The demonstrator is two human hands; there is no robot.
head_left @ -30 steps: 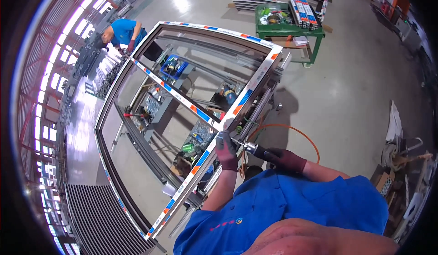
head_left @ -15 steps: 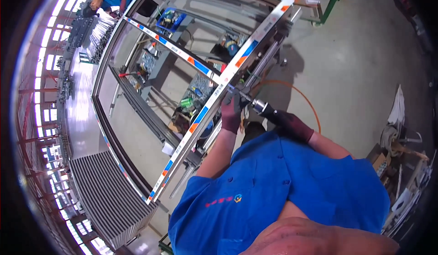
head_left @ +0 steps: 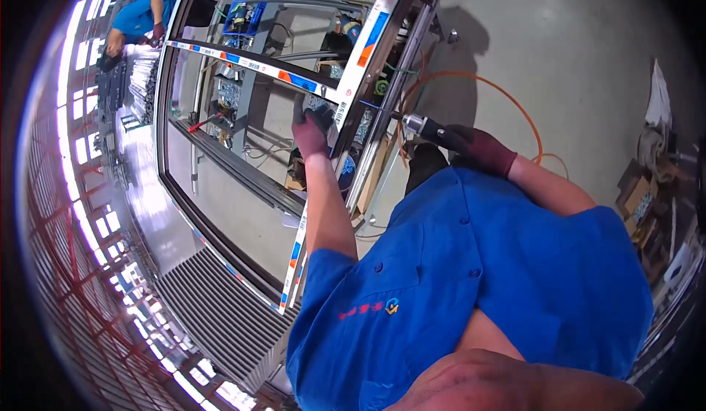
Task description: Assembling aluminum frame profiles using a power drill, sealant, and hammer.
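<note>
A power tool (head_left: 426,126), black with a silver collar, lies just right of a large window-like frame (head_left: 366,43) wrapped in white, blue and orange film. The tool's long axis runs nearly sideways, rising slightly to the left, so its thin bit (head_left: 376,107) points at the frame's near long rail, close to where a crossbar (head_left: 254,66) meets it. I cannot tell whether the tip touches.

My right grip (head_left: 476,146), in a dark red and black glove, is closed around the tool's body, right of the rail. My left grip (head_left: 312,133) is on the rail's other side, over the frame's opening, just below the crossbar. It is the nearer of my hands to that joint; its fingers point up, partly bent, and I cannot tell whether they hold anything.

Through the opening show grey metal bars, a blue bin (head_left: 256,15) and a red-handled tool (head_left: 204,124). An orange hose (head_left: 515,105) curves across the floor to the right. Lower left is a ridged grey stack (head_left: 220,312); upper left, a co-worker (head_left: 140,15) in blue bends over silvery lengths.
</note>
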